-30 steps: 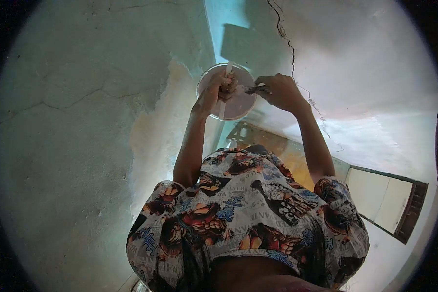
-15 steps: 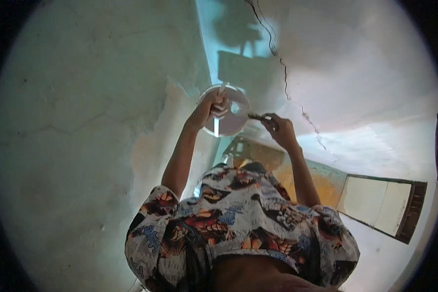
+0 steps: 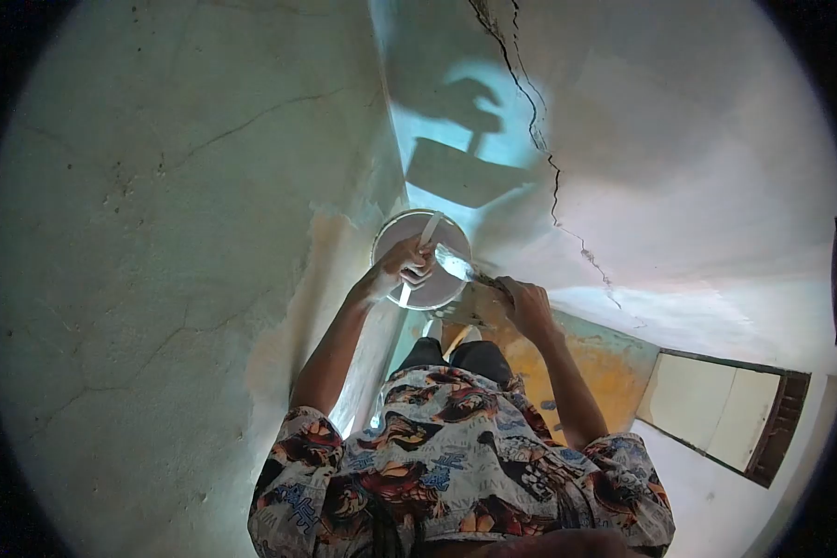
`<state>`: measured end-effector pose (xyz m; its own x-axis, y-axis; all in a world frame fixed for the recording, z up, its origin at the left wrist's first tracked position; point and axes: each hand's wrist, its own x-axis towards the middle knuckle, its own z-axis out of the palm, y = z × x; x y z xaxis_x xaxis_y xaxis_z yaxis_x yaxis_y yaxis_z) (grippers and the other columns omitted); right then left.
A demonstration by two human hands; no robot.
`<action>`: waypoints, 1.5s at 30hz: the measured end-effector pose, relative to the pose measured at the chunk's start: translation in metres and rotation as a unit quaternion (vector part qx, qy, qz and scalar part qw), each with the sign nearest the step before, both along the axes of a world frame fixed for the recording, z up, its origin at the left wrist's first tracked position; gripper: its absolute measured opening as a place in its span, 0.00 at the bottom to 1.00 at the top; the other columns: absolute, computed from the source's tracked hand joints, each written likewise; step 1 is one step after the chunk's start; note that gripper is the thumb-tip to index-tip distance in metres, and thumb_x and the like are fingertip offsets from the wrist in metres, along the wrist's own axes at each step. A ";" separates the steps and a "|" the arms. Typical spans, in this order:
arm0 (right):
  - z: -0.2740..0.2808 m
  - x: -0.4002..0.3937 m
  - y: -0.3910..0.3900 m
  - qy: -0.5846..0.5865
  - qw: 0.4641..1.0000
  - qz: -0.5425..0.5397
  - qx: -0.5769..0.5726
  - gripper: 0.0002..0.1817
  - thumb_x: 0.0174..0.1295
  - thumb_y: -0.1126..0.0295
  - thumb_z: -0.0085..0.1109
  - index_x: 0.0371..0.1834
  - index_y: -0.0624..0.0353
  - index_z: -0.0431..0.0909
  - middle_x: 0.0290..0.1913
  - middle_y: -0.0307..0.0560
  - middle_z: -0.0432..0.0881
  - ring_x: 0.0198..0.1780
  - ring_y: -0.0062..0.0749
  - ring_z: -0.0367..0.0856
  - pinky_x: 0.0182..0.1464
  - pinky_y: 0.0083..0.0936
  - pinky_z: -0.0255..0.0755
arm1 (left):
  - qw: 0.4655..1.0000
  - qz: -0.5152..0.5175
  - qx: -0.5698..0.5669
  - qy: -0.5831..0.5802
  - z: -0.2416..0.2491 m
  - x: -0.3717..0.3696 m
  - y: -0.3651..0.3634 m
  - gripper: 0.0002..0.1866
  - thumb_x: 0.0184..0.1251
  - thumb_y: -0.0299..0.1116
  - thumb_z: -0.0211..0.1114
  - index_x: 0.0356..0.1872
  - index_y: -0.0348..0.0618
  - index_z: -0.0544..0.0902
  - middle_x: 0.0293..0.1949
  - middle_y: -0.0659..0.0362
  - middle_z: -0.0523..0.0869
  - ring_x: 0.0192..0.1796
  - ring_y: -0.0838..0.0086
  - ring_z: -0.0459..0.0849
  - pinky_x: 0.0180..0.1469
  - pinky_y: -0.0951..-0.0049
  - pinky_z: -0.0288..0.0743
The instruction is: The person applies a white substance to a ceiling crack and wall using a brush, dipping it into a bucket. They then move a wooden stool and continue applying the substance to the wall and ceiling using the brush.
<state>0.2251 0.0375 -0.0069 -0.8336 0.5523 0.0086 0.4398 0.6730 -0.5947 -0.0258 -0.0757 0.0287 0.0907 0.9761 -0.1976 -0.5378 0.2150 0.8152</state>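
My left hand [image 3: 405,265] is closed around the pale strap handle [image 3: 431,226] of a round bucket [image 3: 378,244]. The inside of the bucket looks light grey. From the right, my right hand [image 3: 528,307] grips a paintbrush [image 3: 477,276] by its dark handle. The brush's broad, bright white end points left over the bucket opening, close to the fingers of my left hand.
A greenish, finely cracked wall [image 3: 158,279] rises close on the left. A dark jagged crack [image 3: 535,121] runs through the pale surface on the right. A framed panel [image 3: 711,409] is at the lower right. My feet [image 3: 471,333] show beyond the dark trousers.
The bucket and both hands sit lower in view. The brush has moved left, its white end now by my left hand. The shadows of hand and bucket are sharper.
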 end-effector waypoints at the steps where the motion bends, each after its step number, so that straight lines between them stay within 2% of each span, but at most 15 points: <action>1: 0.002 0.001 -0.004 0.015 1.000 -0.004 -0.006 0.14 0.54 0.71 0.58 0.45 0.60 0.77 0.33 0.53 0.81 0.33 0.51 0.79 0.34 0.39 0.72 | 1.000 0.006 0.002 0.004 0.000 -0.001 -0.001 0.08 0.52 0.33 0.51 0.30 0.48 0.61 0.19 0.70 0.60 0.17 0.87 0.54 0.18 0.83 0.46; 4: -0.004 0.006 -0.018 0.151 0.988 -0.027 0.006 0.13 0.55 0.73 0.57 0.45 0.61 0.77 0.34 0.52 0.81 0.32 0.51 0.79 0.33 0.38 0.72 | 1.000 0.011 0.006 -0.019 0.006 -0.006 -0.007 0.10 0.54 0.36 0.55 0.33 0.48 0.64 0.19 0.70 0.60 0.18 0.86 0.56 0.20 0.83 0.50; 7: -0.010 0.013 -0.015 0.062 0.998 0.013 0.010 0.19 0.58 0.67 0.56 0.54 0.56 0.73 0.39 0.53 0.82 0.36 0.50 0.80 0.34 0.39 0.72 | 0.999 0.034 0.000 -0.014 0.005 -0.004 -0.008 0.10 0.55 0.36 0.55 0.33 0.47 0.64 0.18 0.70 0.60 0.18 0.86 0.56 0.20 0.83 0.51; 10: -0.006 0.013 -0.020 0.122 0.992 -0.014 -0.019 0.19 0.58 0.71 0.56 0.54 0.56 0.73 0.42 0.53 0.81 0.38 0.48 0.81 0.37 0.38 0.74 | 1.000 0.007 0.015 -0.007 0.005 -0.005 -0.006 0.10 0.55 0.37 0.55 0.32 0.48 0.63 0.18 0.70 0.60 0.18 0.86 0.56 0.20 0.82 0.51; 13: -0.008 0.016 -0.021 0.055 0.998 -0.005 -0.011 0.19 0.58 0.72 0.55 0.54 0.56 0.73 0.46 0.53 0.80 0.42 0.47 0.81 0.40 0.37 0.75 | 1.000 0.012 0.023 0.017 0.006 -0.004 -0.008 0.10 0.55 0.37 0.54 0.31 0.48 0.62 0.19 0.70 0.59 0.18 0.86 0.55 0.20 0.82 0.51; 16: -0.017 0.011 -0.029 0.183 0.982 -0.053 0.010 0.13 0.58 0.72 0.56 0.46 0.61 0.77 0.35 0.52 0.81 0.31 0.45 0.80 0.32 0.34 0.71 | 0.999 0.018 0.026 0.022 0.008 -0.005 -0.009 0.10 0.54 0.36 0.54 0.31 0.49 0.62 0.19 0.70 0.59 0.19 0.85 0.55 0.21 0.82 0.51; 22: -0.020 0.011 -0.032 0.093 0.993 -0.065 -0.031 0.14 0.59 0.71 0.54 0.48 0.63 0.75 0.36 0.55 0.80 0.36 0.55 0.78 0.39 0.42 0.70 | 0.999 0.030 0.026 0.008 0.001 -0.006 -0.010 0.10 0.53 0.35 0.54 0.31 0.50 0.62 0.19 0.69 0.59 0.20 0.85 0.55 0.21 0.82 0.51; 25: -0.013 0.013 -0.026 0.044 0.997 -0.032 -0.063 0.16 0.59 0.72 0.52 0.51 0.62 0.73 0.40 0.58 0.79 0.41 0.57 0.76 0.41 0.43 0.69 | 0.999 0.033 0.021 -0.004 -0.004 -0.004 -0.010 0.09 0.53 0.34 0.54 0.31 0.50 0.62 0.19 0.69 0.60 0.20 0.85 0.56 0.21 0.82 0.51; 28: -0.023 0.017 -0.031 0.093 0.993 -0.033 -0.059 0.18 0.57 0.75 0.51 0.52 0.61 0.71 0.44 0.59 0.77 0.43 0.58 0.75 0.42 0.45 0.68 | 0.999 0.047 0.019 -0.005 -0.002 -0.003 -0.010 0.09 0.53 0.34 0.54 0.30 0.50 0.62 0.19 0.69 0.60 0.20 0.84 0.56 0.21 0.82 0.52; 31: -0.009 0.019 -0.031 0.052 0.997 -0.029 -0.058 0.18 0.56 0.77 0.49 0.52 0.63 0.71 0.46 0.59 0.76 0.44 0.58 0.75 0.44 0.45 0.68 | 0.999 0.050 0.019 0.001 -0.001 -0.004 -0.011 0.09 0.54 0.34 0.53 0.29 0.50 0.61 0.19 0.69 0.60 0.20 0.84 0.56 0.22 0.81 0.52; 32: -0.013 0.020 -0.031 0.094 0.994 -0.024 -0.043 0.18 0.56 0.79 0.48 0.52 0.64 0.70 0.46 0.59 0.76 0.45 0.58 0.75 0.45 0.45 0.68 | 0.999 0.051 0.019 -0.001 -0.002 -0.003 -0.011 0.09 0.54 0.35 0.54 0.28 0.50 0.61 0.20 0.69 0.60 0.20 0.84 0.56 0.22 0.82 0.52; 34: -0.024 0.020 -0.033 0.095 0.994 -0.029 -0.050 0.17 0.57 0.78 0.48 0.52 0.64 0.70 0.46 0.59 0.76 0.45 0.58 0.75 0.45 0.44 0.68 | 0.997 0.057 0.021 -0.037 -0.010 -0.005 -0.010 0.10 0.52 0.31 0.54 0.28 0.50 0.60 0.19 0.68 0.60 0.18 0.84 0.55 0.20 0.81 0.51; 39: -0.040 0.019 -0.041 0.120 0.989 -0.050 -0.071 0.14 0.63 0.71 0.49 0.51 0.65 0.71 0.42 0.62 0.77 0.44 0.58 0.76 0.44 0.41 0.70 | 0.998 0.056 0.022 -0.012 -0.008 -0.004 -0.007 0.09 0.52 0.31 0.53 0.27 0.51 0.60 0.19 0.69 0.59 0.18 0.84 0.55 0.21 0.80 0.51; 41: -0.034 0.017 -0.044 0.133 0.990 -0.045 -0.030 0.13 0.63 0.71 0.49 0.49 0.65 0.71 0.40 0.61 0.78 0.43 0.58 0.76 0.42 0.40 0.71 | 0.998 0.056 0.018 -0.008 -0.006 -0.002 -0.006 0.09 0.53 0.30 0.53 0.27 0.51 0.60 0.19 0.69 0.59 0.18 0.84 0.55 0.21 0.80 0.51; 45: -0.059 0.010 -0.048 0.131 0.987 -0.078 -0.051 0.14 0.66 0.68 0.45 0.51 0.62 0.70 0.42 0.60 0.77 0.43 0.57 0.77 0.42 0.45 0.71 | 0.998 0.055 0.021 -0.031 -0.005 -0.003 -0.005 0.08 0.55 0.33 0.53 0.28 0.50 0.62 0.19 0.68 0.59 0.19 0.84 0.56 0.22 0.81 0.52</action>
<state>0.2356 -0.0108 -0.0656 -0.7153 0.6823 0.1509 0.3548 0.5406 -0.7628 -0.0290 -0.0804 0.0239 -0.0073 0.9881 -0.1536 -0.6062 0.1178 0.7866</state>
